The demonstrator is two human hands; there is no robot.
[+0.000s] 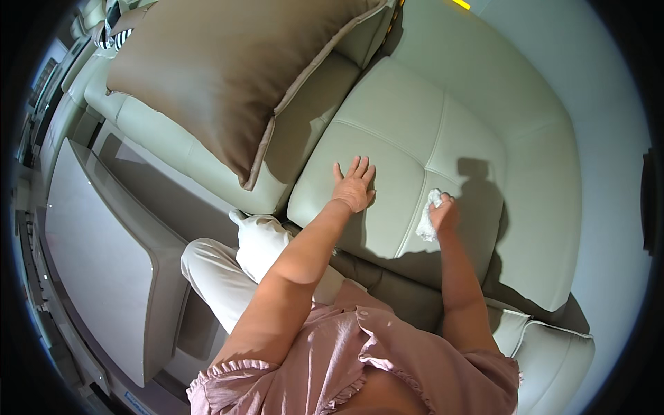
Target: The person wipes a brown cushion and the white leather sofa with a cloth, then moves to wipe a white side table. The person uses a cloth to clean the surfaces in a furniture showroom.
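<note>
A pale green leather sofa seat point(384, 140) with stitched seams lies before me. My left hand point(354, 185) rests palm down on it with the fingers spread, left of the long seam. To the right of that seam, my right hand point(444, 212) grips a crumpled white cloth point(428, 223), which touches the leather. The sofa's backrest point(539, 155) curves round on the right, and my shadow falls over part of the seat and the backrest.
A large brown leather cushion point(207, 67) lies on the adjoining sofa section at the upper left. A glossy light-coloured table point(98, 249) stands at the left. Another grey-green padded part point(555, 358) is at the lower right, beside a pale wall point(612, 155).
</note>
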